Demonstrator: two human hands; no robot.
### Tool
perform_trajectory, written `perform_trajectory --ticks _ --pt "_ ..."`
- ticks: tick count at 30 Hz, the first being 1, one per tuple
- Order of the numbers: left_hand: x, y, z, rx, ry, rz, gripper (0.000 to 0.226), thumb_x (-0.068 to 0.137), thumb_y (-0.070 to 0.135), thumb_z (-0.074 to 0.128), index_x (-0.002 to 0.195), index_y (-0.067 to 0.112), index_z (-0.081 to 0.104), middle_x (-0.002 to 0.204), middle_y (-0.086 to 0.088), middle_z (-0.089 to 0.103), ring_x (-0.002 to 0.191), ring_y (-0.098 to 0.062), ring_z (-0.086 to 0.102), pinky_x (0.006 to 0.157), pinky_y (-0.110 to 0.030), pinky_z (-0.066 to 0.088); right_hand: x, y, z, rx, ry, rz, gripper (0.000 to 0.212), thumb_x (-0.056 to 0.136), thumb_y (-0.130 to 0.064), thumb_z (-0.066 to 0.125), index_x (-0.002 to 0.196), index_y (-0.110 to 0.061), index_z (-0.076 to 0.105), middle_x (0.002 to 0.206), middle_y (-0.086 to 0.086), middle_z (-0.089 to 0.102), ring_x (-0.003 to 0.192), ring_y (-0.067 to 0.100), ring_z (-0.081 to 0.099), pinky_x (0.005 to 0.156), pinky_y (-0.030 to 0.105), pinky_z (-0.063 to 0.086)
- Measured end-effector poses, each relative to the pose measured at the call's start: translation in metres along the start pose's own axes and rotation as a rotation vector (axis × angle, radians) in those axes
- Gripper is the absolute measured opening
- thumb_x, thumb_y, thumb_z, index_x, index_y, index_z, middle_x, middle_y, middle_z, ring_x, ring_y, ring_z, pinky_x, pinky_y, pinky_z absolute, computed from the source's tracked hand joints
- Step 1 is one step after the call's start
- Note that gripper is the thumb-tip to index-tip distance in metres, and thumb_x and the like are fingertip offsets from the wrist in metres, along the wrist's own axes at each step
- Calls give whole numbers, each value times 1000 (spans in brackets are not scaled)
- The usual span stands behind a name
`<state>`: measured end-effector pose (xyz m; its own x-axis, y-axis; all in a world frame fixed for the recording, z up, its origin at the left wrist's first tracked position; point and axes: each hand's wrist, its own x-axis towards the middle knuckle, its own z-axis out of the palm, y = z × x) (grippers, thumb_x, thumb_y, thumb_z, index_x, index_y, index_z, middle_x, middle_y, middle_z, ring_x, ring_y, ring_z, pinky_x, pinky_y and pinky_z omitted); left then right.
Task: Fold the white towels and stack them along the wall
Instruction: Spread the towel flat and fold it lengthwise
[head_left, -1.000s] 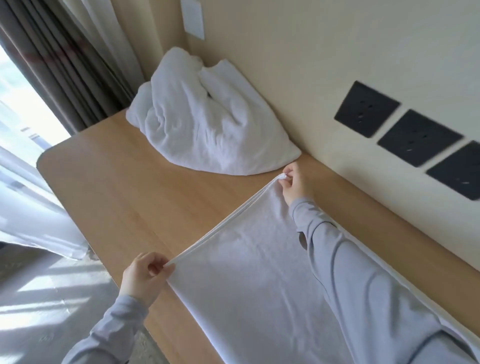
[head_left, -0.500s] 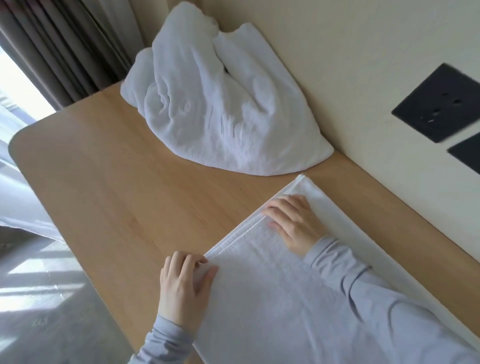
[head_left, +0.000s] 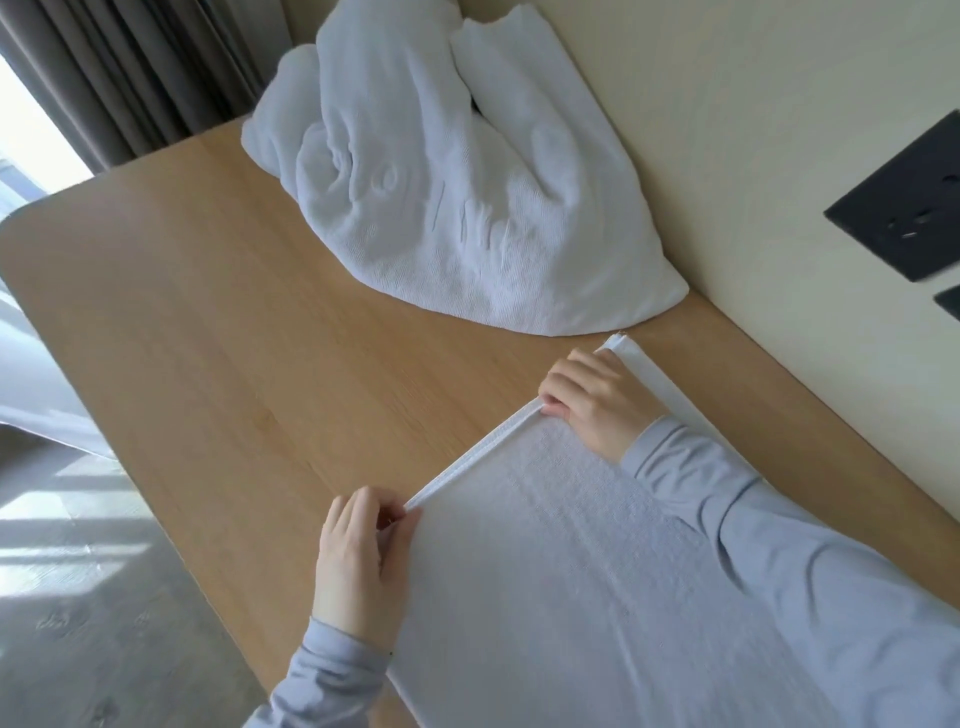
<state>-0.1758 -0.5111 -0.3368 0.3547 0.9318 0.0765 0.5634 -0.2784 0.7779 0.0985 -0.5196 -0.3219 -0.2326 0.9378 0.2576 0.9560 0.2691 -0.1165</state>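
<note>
Half a second ago both hands lay flat on the spread towel (head_left: 571, 571), fingers out along its hem. Now the left hand (head_left: 363, 561) pinches the hem's near end between thumb and fingertips, and the right hand (head_left: 597, 405) has its fingers curled over the hem further along, gripping it. The hem runs in a straight line between the two hands. The towel lies where it was on the wooden worktop (head_left: 208, 312).

Beyond the right hand the hem carries on to a doubled far corner, which stops just short of the heap of unfolded white towels (head_left: 452, 197); only a thin strip of bare wood lies between them. The heap leans against the wall (head_left: 727, 130). The towel's far long edge runs alongside the wall with a band of bare worktop between. Ahead of the hem, open wood stretches to the worktop's rounded corner by the curtain (head_left: 130, 67). The left hand sits near the worktop's front edge, above the floor (head_left: 78, 597). A black socket plate (head_left: 904, 208) is on the wall.
</note>
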Motion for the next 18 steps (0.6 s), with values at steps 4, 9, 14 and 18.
perform_trajectory --ticks 4,9,14,18 --pt "7 1 -4 43 -45 -48 16 76 4 68 68 4 54 64 6 51 62 -25 49 61 -19 31 3 -3 -5 63 -74 56 21 69 -8 79 68 -8 58 68 2 57 61 21 53 57 35 43" --pt "6 5 -2 131 -63 66 27 81 26 48 76 4 63 72 -4 54 67 -24 50 68 -27 39 -9 4 -14 35 -101 56 18 67 -10 80 77 -6 65 79 5 62 70 24 59 65 39 47" --pt "4 9 3 225 -112 12 23 72 28 72 75 6 64 74 -4 55 70 -29 52 66 -36 39 -8 5 -17 29 -152 42 19 68 -7 78 81 -6 66 82 5 63 76 25 61 73 42 45" --pt "16 15 2 158 -196 -60 29 61 8 83 68 14 56 69 8 43 71 -25 45 70 -34 36 -2 12 -21 38 -251 44 20 69 -10 77 83 -9 63 85 4 59 80 25 57 79 33 34"
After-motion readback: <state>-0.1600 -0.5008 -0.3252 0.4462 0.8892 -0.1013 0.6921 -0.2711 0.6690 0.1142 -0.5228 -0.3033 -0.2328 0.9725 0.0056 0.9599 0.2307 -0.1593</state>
